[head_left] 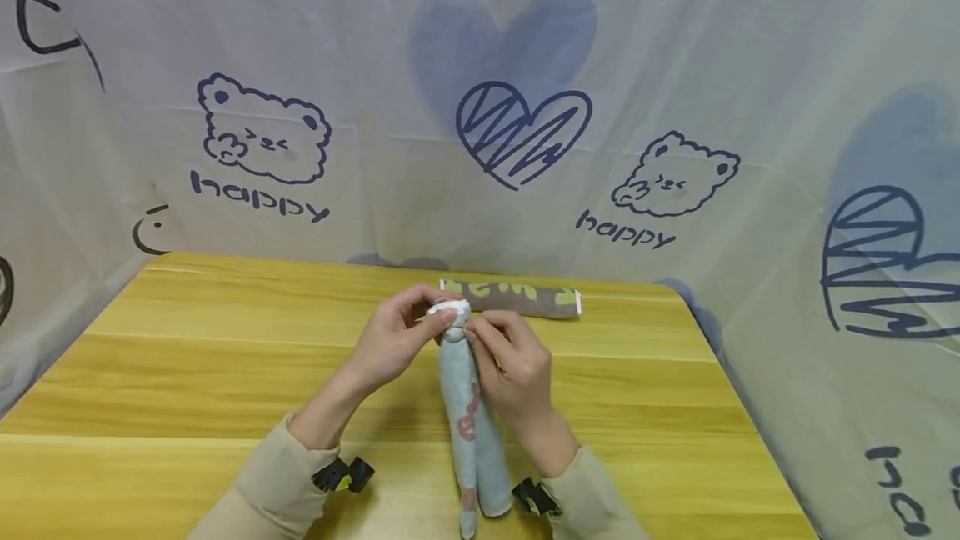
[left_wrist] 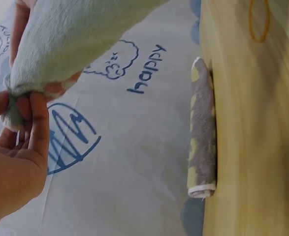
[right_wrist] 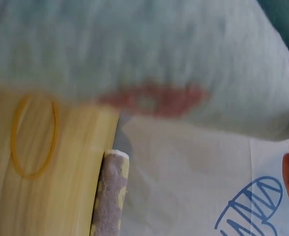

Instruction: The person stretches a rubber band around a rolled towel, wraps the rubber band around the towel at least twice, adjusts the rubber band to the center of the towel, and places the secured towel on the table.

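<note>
Here, the rolled pale blue towel lies lengthwise in the middle of the wooden table, its near end at the front edge, with bare wood open to either side. Both forearms angle inward: the left hand pinches the towel's bunched far tip and the right hand curls around its neck. Beyond, a yellow rubber band lies near a rolled brown towel along the back edge, against the printed cloth backdrop.
</note>
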`<state>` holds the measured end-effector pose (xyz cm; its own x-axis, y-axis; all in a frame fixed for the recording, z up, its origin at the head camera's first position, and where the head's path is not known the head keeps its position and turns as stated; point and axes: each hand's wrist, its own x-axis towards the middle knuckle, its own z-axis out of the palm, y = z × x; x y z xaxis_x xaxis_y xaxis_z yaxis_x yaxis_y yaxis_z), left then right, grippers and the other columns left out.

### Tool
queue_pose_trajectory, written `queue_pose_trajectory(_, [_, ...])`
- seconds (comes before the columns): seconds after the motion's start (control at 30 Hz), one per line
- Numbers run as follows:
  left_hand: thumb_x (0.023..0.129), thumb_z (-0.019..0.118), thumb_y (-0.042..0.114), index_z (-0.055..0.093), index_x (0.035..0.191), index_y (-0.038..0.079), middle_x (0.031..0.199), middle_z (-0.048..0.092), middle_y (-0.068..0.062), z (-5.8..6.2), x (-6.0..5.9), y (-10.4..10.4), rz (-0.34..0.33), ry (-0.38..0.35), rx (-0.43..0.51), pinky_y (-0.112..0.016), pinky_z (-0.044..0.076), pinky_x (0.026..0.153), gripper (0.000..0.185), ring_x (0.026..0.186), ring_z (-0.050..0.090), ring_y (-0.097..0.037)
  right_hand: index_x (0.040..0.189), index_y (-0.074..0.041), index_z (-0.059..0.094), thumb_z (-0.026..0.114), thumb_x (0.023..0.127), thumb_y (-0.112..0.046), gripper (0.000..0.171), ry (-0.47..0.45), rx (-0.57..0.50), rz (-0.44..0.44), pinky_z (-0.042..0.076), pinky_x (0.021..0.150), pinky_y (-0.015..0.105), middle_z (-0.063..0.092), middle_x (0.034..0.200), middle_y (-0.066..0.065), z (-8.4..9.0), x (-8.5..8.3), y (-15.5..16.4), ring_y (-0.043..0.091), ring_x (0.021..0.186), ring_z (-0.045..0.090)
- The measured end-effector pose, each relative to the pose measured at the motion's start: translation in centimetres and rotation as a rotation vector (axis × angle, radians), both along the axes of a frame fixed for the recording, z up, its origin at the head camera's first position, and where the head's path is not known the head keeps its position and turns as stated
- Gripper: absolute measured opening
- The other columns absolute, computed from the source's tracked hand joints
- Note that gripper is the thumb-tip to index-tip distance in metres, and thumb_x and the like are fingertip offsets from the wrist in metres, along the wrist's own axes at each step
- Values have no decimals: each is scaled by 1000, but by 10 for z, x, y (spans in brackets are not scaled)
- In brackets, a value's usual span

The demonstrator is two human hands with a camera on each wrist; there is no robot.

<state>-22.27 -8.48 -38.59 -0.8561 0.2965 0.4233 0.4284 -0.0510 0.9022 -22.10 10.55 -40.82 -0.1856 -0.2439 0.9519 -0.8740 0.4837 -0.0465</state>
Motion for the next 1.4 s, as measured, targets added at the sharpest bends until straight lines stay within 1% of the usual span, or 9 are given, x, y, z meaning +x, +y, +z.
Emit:
queue_pose_trajectory(0.17, [103,61,-1,67,112,-10,123,67,-25,-5,-2,5,-1,13,23,-23,54,70,14,85,61,-12,99,0,66,52,111,-21,28,-127,130,-19,55,62,24,63,100,11,1,-1,5,17,75,61])
queue_pose_trajectory(0.27, [104,60,0,68,113,-9,126,66,-27,-6,-3,5,-1,0,3,-24,54,71,15,85,62,-12,101,-1,62,44,113,-25,33,-164,204,-47,56,64,25,61,101,11,1,0,7,18,80,62])
queue_pose_trajectory(0.47, [106,59,5,66,112,-8,131,64,-26,-5,-3,1,19,-64,-44,-25,55,73,16,88,62,-14,104,-1,67,52,111,-25,29,-143,217,-78,57,64,26,64,102,9,2,-1,7,17,79,65])
queue_pose_trajectory(0.6, [106,59,7,65,111,-6,133,63,-25,-3,-2,-1,15,-58,-88,-25,55,73,15,91,63,-17,102,-1,69,56,110,-22,26,-117,204,-94,58,64,28,65,99,9,2,-1,3,19,77,66])
queue_pose_trajectory(0.87, [104,65,10,66,120,-1,121,67,-17,-1,-1,-2,-44,-61,-201,-27,58,73,19,93,65,-21,101,2,62,37,114,-23,38,-170,283,-173,52,55,25,56,96,13,-4,3,-1,19,73,56])
queue_pose_trajectory(1.0, [104,65,9,68,118,-1,116,69,-16,-1,-3,-4,-43,-61,-197,-28,58,72,17,90,65,-20,102,1,59,33,115,-28,40,-248,265,-103,50,56,25,54,97,12,-4,5,0,18,74,53])
queue_pose_trajectory(1.2, [103,65,7,70,114,-3,110,70,-15,-1,-3,-4,30,-73,-162,-25,55,71,16,85,62,-17,102,-2,52,31,114,-33,40,-412,212,169,46,66,26,47,95,10,-2,3,0,17,79,48])
queue_pose_trajectory(1.3, [102,66,6,70,113,-4,110,70,-17,-3,-4,-2,86,-73,-134,-24,56,72,16,89,63,-18,101,-2,50,31,113,-33,38,-443,212,247,44,68,26,45,93,9,-2,2,0,17,80,45])
queue_pose_trajectory(1.4, [101,67,5,70,110,-4,110,71,-19,-5,-5,2,148,-42,-127,-24,57,72,14,91,64,-20,100,-2,50,31,113,-31,37,-417,223,258,43,68,26,44,91,9,-3,2,0,17,80,45])
